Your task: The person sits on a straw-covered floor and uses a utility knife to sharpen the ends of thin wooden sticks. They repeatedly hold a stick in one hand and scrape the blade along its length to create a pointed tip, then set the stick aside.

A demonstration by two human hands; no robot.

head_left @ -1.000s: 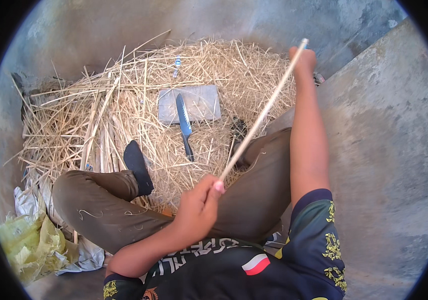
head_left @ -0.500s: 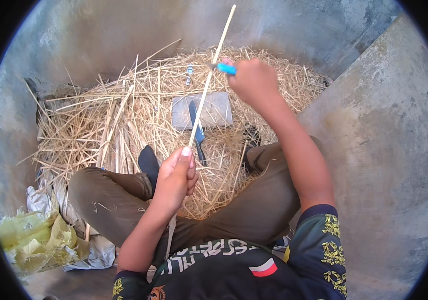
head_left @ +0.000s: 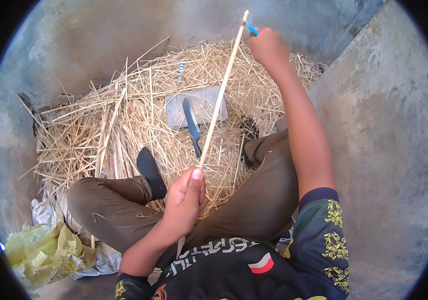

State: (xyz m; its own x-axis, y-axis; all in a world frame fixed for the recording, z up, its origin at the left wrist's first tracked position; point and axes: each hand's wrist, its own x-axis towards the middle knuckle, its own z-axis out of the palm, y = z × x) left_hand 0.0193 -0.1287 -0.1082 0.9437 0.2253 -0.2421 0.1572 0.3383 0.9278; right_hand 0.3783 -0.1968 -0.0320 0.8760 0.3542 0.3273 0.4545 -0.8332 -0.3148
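My left hand (head_left: 184,202) is closed round the lower end of a long pale stick (head_left: 225,85), thumb on top. The stick slants up and away to the right over the straw. At its far end my right hand (head_left: 270,47) grips a small blue-handled blade (head_left: 252,30), its dark head against the stick near the tip. Below the stick, a kitchen knife (head_left: 191,120) with a dark blade and handle lies partly on a flat grey block (head_left: 175,114). The stick's lower end is hidden inside my left fist.
Straw-like strips and shavings (head_left: 86,137) cover the floor before my crossed legs (head_left: 116,200). A small blue-and-white object (head_left: 180,71) lies on them. Crumpled yellowish sheeting (head_left: 49,250) sits at the lower left. Concrete walls (head_left: 384,150) stand close on the right and ahead.
My right hand has moved the blue-handled blade up along the stick, from its upper part to near the far tip. My left hand and the stick's lower end have shifted slightly down and right.
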